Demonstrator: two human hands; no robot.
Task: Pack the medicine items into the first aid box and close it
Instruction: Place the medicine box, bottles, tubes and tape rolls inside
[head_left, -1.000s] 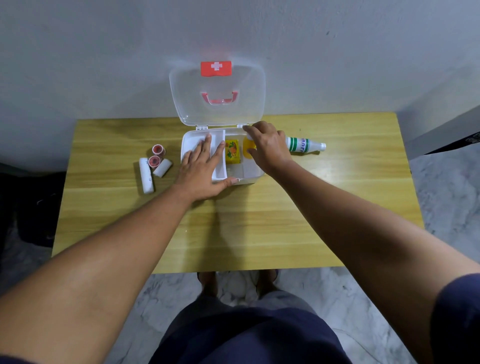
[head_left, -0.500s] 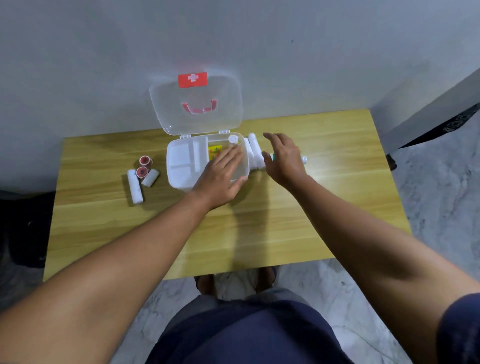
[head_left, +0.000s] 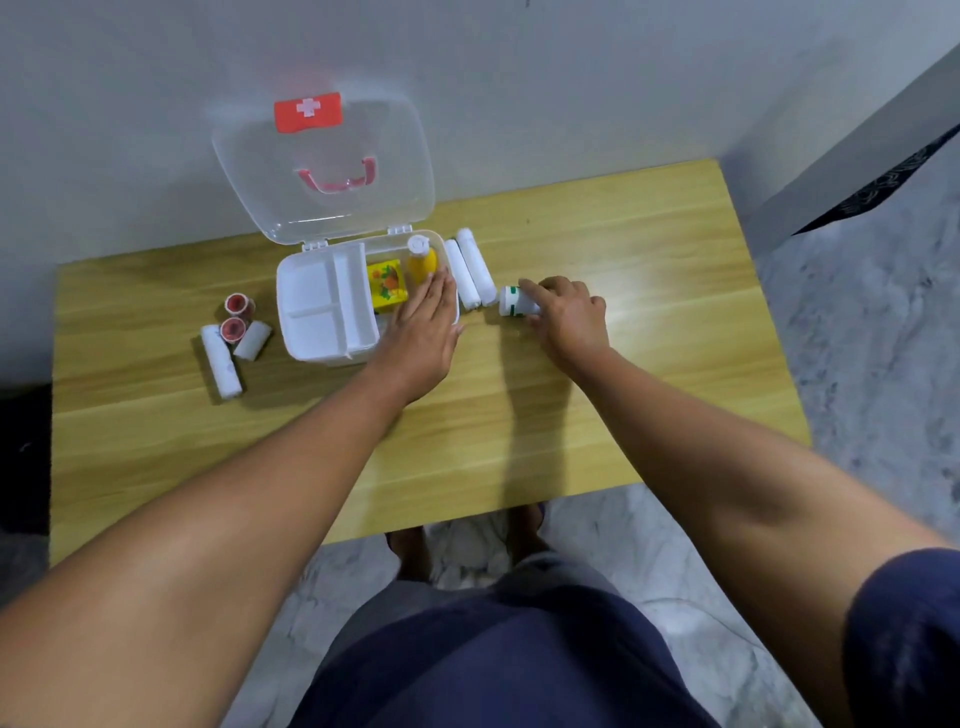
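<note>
Two hands split the work: right hand (head_left: 569, 317) has its grip curled round the green-striped bottle (head_left: 511, 303) lying on the worktop (head_left: 571, 431), presumably to box it, while left hand (head_left: 423, 325) rests flat, fingers spread, steadying the open first aid box (head_left: 322, 312).

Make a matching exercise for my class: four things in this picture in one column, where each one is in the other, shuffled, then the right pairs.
Things:
1. yellow bottle
2. green-and-white bottle
3. red tape rolls
4. left hand

Places:
A. on the table left of the first aid box
B. under the right hand
C. inside the box
D. resting on the box's right edge

Pairs: 1-C, 2-B, 3-A, 4-D
</note>
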